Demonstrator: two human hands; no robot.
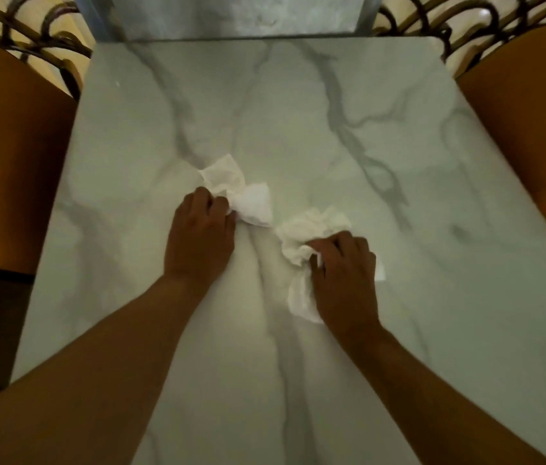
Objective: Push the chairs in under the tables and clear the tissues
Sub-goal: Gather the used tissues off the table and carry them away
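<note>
**Two hands, two tissues, and bits that could slip away**

From the head camera, looking down: the left hand (199,238) has its fingers curled round one end of the left tissue (238,191). Most of that tissue sticks out past the fingers and lies on the marble table (399,105). If the hand lifts now, the loose part could tear off or slide out, because the hold is only on a small corner.

The right hand (343,273) has its fingers curled into the right tissue (308,229). This tissue is bigger, and it may be more than one piece; I cannot tell. A long tail hangs out near the wrist, and a small bit pokes out on the far side of the hand. Those loose bits could drop to the floor when the hand comes up.

Both tissues are white, thin and very crumpled. They look soft and light, so a quick move could make them flutter off. They sit near the middle of the table, close to each other but not touching.

An orange chair on the left (13,146) and an orange chair on the right (526,129) stand close beside the table.
</note>
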